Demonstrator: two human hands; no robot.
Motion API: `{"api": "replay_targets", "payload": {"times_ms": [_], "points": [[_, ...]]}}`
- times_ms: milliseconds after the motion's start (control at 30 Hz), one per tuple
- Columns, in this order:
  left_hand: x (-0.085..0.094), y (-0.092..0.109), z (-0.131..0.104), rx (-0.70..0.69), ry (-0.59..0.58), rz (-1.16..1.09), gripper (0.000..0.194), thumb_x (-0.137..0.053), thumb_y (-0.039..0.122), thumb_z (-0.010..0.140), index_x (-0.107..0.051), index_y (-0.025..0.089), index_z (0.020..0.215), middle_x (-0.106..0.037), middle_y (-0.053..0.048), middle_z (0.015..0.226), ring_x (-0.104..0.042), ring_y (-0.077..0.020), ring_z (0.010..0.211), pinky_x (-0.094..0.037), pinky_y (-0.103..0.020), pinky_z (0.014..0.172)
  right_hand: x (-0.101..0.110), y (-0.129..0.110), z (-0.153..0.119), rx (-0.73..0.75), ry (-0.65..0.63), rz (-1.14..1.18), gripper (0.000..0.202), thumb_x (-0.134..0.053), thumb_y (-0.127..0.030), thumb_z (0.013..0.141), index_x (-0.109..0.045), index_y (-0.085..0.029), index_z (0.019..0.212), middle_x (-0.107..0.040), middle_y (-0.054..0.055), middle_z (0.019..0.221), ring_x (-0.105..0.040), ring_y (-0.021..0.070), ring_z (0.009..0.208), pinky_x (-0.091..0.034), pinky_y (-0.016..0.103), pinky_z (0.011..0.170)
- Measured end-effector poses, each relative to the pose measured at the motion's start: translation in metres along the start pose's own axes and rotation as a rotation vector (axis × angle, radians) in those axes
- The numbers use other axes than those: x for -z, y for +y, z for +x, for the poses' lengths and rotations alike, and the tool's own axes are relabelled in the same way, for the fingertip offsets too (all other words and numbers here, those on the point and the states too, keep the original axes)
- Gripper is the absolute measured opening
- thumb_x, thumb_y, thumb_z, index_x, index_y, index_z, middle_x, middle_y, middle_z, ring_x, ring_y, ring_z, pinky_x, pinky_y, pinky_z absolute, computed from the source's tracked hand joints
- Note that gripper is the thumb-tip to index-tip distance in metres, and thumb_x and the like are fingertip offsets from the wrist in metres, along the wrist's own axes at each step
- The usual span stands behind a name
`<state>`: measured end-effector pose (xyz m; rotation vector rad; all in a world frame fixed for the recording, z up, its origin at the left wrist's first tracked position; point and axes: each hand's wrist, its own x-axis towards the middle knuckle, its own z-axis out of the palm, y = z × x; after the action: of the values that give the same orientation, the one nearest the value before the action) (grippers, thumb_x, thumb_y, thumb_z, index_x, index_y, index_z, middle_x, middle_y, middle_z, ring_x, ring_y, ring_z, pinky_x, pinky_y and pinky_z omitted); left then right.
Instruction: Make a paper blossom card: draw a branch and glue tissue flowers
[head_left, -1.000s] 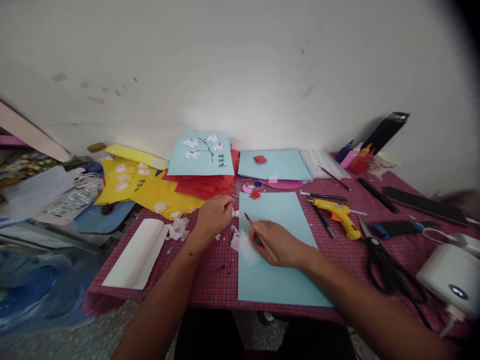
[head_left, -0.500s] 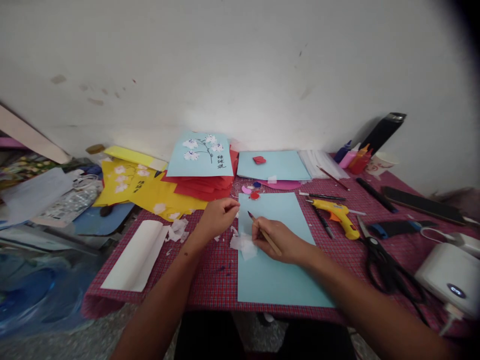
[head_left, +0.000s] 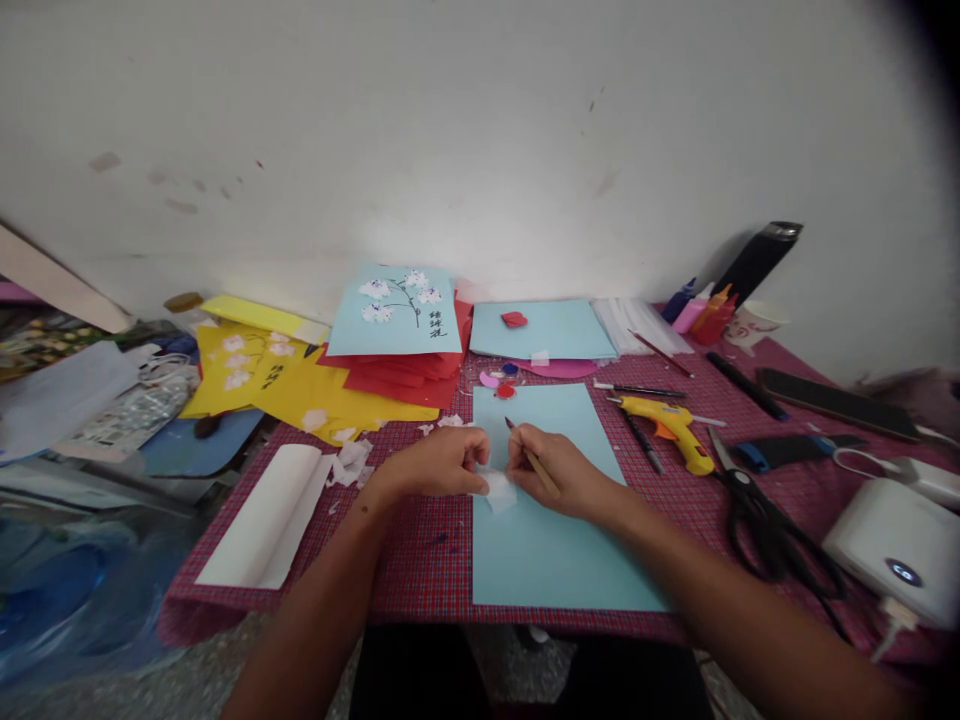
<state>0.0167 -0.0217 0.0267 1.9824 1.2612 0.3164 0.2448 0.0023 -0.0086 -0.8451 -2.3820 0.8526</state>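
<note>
Centre frame, left hand (head_left: pixel 439 465) and right hand (head_left: pixel 559 475) pinched flimsy white tissue (head_left: pixel 499 491); right also held brush (head_left: pixel 531 458). Tears easily, so grip edges gently.

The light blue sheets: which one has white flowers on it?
The sheet leaning on the red stack, back left. The sheet under the hands and the one behind it bear none.

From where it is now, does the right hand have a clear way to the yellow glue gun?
Probably yes. The right hand holds a brush over the blue sheet, and the glue gun lies to its right with only bare cloth and a pen between. The brush occupies its fingers, though.
</note>
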Motion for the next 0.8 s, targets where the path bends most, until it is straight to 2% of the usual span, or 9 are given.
{"api": "replay_targets", "payload": {"times_ms": [300, 433, 600, 800], "points": [[-0.012, -0.002, 0.004, 0.017, 0.019, 0.190, 0.021, -0.068, 0.025, 0.067, -0.059, 0.021, 0.086, -0.060, 0.002, 0.077, -0.053, -0.0150, 0.070, -0.033, -0.023, 0.059, 0.006, -0.007, 0.000, -0.028, 0.003, 0.096, 0.018, -0.062, -0.014, 0.082, -0.047, -0.022, 0.088, -0.060, -0.003, 0.077, -0.054, 0.0134, 0.066, -0.038, 0.024, 0.060], [-0.009, 0.000, 0.003, 0.013, 0.011, 0.197, 0.022, -0.069, 0.025, 0.067, -0.060, 0.020, 0.087, -0.060, 0.002, 0.077, -0.053, -0.0148, 0.070, -0.033, -0.024, 0.059, 0.009, -0.006, 0.001, -0.044, 0.038, 0.123, 0.018, -0.064, -0.015, 0.081, -0.047, -0.022, 0.086, -0.061, -0.002, 0.077, -0.055, 0.0138, 0.068, -0.039, 0.024, 0.061], [-0.001, 0.005, -0.001, 0.000, 0.028, 0.047, 0.036, -0.072, 0.029, 0.069, -0.063, 0.020, 0.103, -0.059, 0.003, 0.077, -0.053, -0.0141, 0.069, -0.036, -0.023, 0.060, 0.015, -0.009, 0.000, -0.073, 0.114, 0.180, 0.017, -0.063, -0.016, 0.083, -0.047, -0.023, 0.086, -0.061, -0.002, 0.076, -0.055, 0.0140, 0.066, -0.040, 0.025, 0.060], [-0.010, 0.010, 0.005, -0.030, 0.084, -0.345, 0.029, -0.064, 0.044, 0.082, -0.066, 0.015, 0.088, -0.059, 0.001, 0.072, -0.051, -0.0110, 0.062, -0.038, -0.022, 0.056, 0.016, -0.012, 0.001, -0.038, 0.217, 0.143, 0.015, -0.063, -0.017, 0.083, -0.048, -0.022, 0.084, -0.056, -0.001, 0.075, -0.054, 0.0144, 0.067, -0.042, 0.026, 0.062]]}}
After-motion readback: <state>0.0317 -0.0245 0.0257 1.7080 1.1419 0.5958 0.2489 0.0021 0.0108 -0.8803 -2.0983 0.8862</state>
